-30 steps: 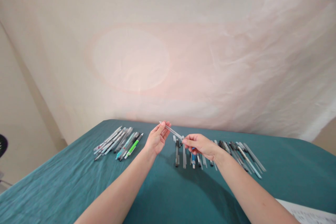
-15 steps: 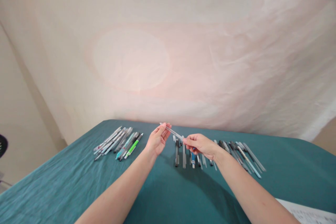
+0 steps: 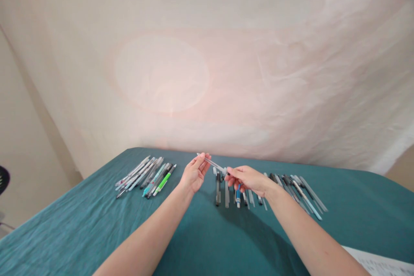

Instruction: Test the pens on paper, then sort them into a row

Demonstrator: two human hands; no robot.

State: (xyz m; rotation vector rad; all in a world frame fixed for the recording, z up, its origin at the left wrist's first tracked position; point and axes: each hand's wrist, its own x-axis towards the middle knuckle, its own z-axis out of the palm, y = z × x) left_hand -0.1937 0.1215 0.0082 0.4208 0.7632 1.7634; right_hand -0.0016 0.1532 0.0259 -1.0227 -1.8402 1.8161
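Note:
A slim, clear-bodied pen (image 3: 214, 164) is stretched slantwise between my two hands above the table. My left hand (image 3: 195, 173) pinches its upper left end between thumb and fingers. At the lower right end, my right hand (image 3: 248, 179) grips it with thumb and forefinger. Beneath my right hand lies a row of pens, among them a dark pen (image 3: 217, 189) and a blue pen (image 3: 238, 197); my hand partly covers this row.
On the left of the green-covered table (image 3: 97, 215) lies a group of pens with a bright green pen (image 3: 164, 180) at its right. More pens (image 3: 302, 194) lie to the right of my hand. A printed sheet (image 3: 378, 261) is at the lower right edge.
Both hands stay almost in place, holding the pen. The fingers of my right hand have shifted slightly at its lower end.

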